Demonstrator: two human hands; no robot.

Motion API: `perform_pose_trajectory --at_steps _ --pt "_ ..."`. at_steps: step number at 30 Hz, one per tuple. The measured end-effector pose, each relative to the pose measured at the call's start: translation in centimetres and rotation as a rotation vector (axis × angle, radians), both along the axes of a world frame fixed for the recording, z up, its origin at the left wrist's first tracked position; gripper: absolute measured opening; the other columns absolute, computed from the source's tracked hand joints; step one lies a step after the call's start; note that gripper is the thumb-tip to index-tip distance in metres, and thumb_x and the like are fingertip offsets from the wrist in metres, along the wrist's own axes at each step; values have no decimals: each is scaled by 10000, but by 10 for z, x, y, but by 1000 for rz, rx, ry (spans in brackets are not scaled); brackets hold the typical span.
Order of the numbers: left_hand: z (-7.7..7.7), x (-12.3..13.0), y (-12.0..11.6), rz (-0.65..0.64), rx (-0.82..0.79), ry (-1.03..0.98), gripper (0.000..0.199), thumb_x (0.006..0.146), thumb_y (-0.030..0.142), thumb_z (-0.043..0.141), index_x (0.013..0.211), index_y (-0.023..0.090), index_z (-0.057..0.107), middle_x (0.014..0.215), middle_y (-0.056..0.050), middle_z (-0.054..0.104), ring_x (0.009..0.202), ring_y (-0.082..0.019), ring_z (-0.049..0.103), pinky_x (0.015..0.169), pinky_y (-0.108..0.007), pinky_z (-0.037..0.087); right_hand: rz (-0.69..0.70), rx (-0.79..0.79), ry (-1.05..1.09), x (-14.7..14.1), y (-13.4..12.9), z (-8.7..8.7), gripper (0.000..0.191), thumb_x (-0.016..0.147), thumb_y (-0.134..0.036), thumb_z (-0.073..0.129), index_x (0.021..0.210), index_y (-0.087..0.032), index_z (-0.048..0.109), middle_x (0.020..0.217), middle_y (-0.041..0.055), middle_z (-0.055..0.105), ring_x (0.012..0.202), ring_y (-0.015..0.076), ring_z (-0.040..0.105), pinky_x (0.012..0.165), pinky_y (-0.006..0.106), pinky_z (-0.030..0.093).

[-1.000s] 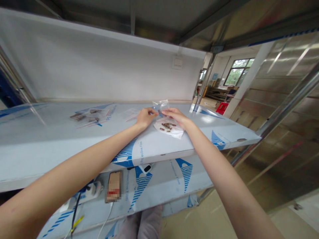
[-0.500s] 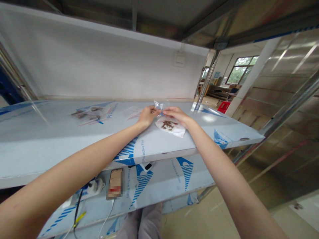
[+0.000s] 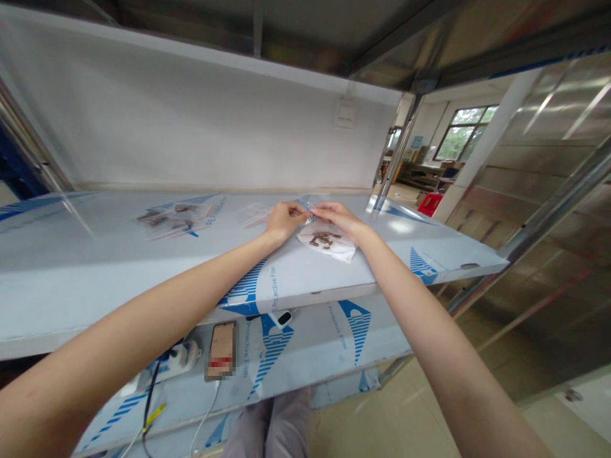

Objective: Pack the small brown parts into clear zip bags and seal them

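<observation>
My left hand [image 3: 285, 221] and my right hand [image 3: 337, 218] meet fingertip to fingertip over the metal shelf, both pinching the top of a small clear plastic bag [image 3: 312, 207]. Just below my fingers, close to my right palm, lies a white packet [image 3: 341, 252] with several small brown pieces [image 3: 325, 240] on or in it; which of the two I cannot tell. The fingers partly cover the held bag, so its contents do not show clearly.
To the left on the film-covered shelf [image 3: 95, 273] lies a clear zip bag with dark pieces [image 3: 176, 218]. Another flat clear bag [image 3: 252, 215] rests beside my left hand. The lower shelf carries a phone [image 3: 222, 350], a power strip [image 3: 184, 357] and cables.
My hands stay in nearly the same place. The clear bag's top, which stood up between my fingers, is now lower and more bunched, and my fingertips are closer together.
</observation>
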State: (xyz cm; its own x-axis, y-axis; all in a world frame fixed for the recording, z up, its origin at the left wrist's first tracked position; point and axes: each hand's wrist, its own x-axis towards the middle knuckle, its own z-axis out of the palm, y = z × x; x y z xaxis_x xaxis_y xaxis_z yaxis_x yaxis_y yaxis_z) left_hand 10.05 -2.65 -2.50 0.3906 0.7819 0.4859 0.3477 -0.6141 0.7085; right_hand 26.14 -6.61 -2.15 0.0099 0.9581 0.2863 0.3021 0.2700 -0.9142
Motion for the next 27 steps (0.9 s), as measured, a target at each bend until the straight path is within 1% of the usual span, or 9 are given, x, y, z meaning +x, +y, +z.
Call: perform_pose_trajectory --at_steps 4,6,8,11,15,19,24,27 --pt "1 1 -2 -40 -8 -42 139 735 243 616 754 119 676 787 -61 704 701 -135 598 661 -227 414 -30 17 7 1 3 0 90 712 -264 658 759 -187 646 810 26 659 764 142 574 751 294 431" --pt "0 1 -2 -74 -12 -51 174 745 246 607 818 104 677 831 -77 705 735 -138 605 687 -227 417 -45 26 8 1 3 0 85 711 -257 654 757 -187 641 807 25 656 755 140 568 741 290 426" --pt "0 0 -2 -82 -21 -17 218 751 279 605 845 98 681 847 -84 704 755 -147 607 697 -238 415 -61 37 8 1 4 1 71 718 -250 644 747 -186 632 795 23 648 734 136 557 726 287 423" --pt "-2 -1 -1 -65 -25 67 232 737 329 613 781 118 697 788 -63 701 745 -163 602 681 -257 404 -90 57 5 2 4 1 53 735 -242 623 735 -189 617 771 21 632 709 134 543 709 286 420" --pt "-4 -2 1 -83 -15 114 217 718 357 622 711 157 707 682 -24 682 696 -157 591 650 -257 392 -108 65 -15 4 5 1 57 757 -259 599 749 -202 606 819 35 636 754 148 552 725 291 430" --pt "-6 -2 2 -63 -11 166 226 691 394 650 692 177 714 642 -20 673 647 -161 585 615 -263 384 -104 77 -11 5 6 0 96 770 -298 591 771 -203 603 840 42 641 768 152 552 748 295 440" --pt "-6 -2 4 -25 4 206 160 703 299 656 757 165 727 752 -49 703 709 -182 604 672 -284 406 -101 51 22 3 3 2 167 781 -351 587 834 -197 623 886 50 650 758 145 559 740 297 446" --pt "-2 -4 3 17 18 170 199 746 312 626 799 148 726 804 -65 707 758 -195 608 706 -298 417 -52 -4 36 1 -2 3 182 728 -304 656 879 -204 633 946 52 654 791 147 574 740 293 453"
